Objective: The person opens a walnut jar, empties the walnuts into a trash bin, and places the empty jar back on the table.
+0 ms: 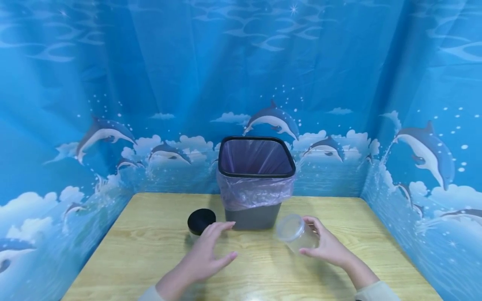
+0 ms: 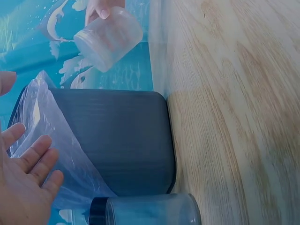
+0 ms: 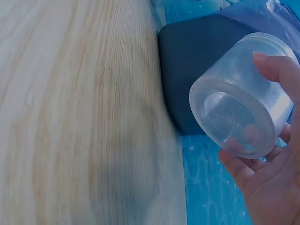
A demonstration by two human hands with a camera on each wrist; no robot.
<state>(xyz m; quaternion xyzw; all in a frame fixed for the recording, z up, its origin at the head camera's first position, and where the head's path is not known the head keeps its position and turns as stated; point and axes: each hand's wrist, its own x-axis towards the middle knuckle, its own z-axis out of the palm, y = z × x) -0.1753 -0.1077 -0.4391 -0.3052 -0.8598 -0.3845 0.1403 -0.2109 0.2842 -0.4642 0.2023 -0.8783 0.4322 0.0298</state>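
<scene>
My right hand (image 1: 325, 246) grips a clear plastic jar (image 1: 297, 234) around its side, tilted to the left above the table. In the right wrist view the base of this jar (image 3: 234, 119) faces the camera, with thumb and fingers on opposite sides. My left hand (image 1: 205, 255) holds nothing, its fingers spread and the palm turned toward the middle. Just beyond that hand stands a second clear jar with a black lid (image 1: 201, 221), partly hidden by the fingers. The left wrist view shows this lidded jar (image 2: 150, 209) beside the bin.
A grey trash bin (image 1: 252, 217) with a black rim and a purple plastic liner (image 1: 256, 192) stands at the table's back edge, between the hands. The wooden table (image 1: 150, 234) is enclosed by blue dolphin-print curtains (image 1: 169, 83) at the back and both sides.
</scene>
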